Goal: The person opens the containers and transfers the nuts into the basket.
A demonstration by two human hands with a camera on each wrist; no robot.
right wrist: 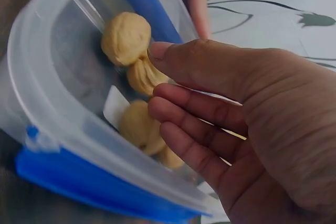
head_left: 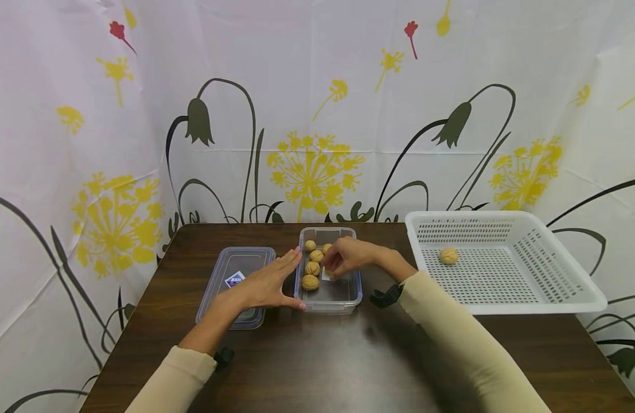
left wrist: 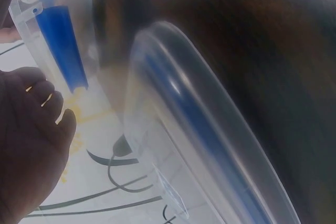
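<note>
A clear plastic container [head_left: 329, 305] with blue side clips holds several walnuts [head_left: 310, 282], mostly along its left side, and a small white paper slip [head_left: 326, 275]. My left hand [head_left: 268, 282] spreads along the container's left side, fingertips at the rim and thumb by the front corner. Over the container, my right hand [head_left: 352, 256] reaches in from the right. In the right wrist view its thumb and loosely bent fingers [right wrist: 184, 111] stand apart close to the walnuts, with nothing gripped between them.
A clear lid with a blue seal [head_left: 240, 258] and a BXH sticker lies left of the container, partly behind my left hand. At the right stands a white perforated basket [head_left: 565, 275] with one walnut [head_left: 448, 256] in it. A flower-printed curtain [head_left: 317, 74] hangs behind the dark wooden table [head_left: 296, 367].
</note>
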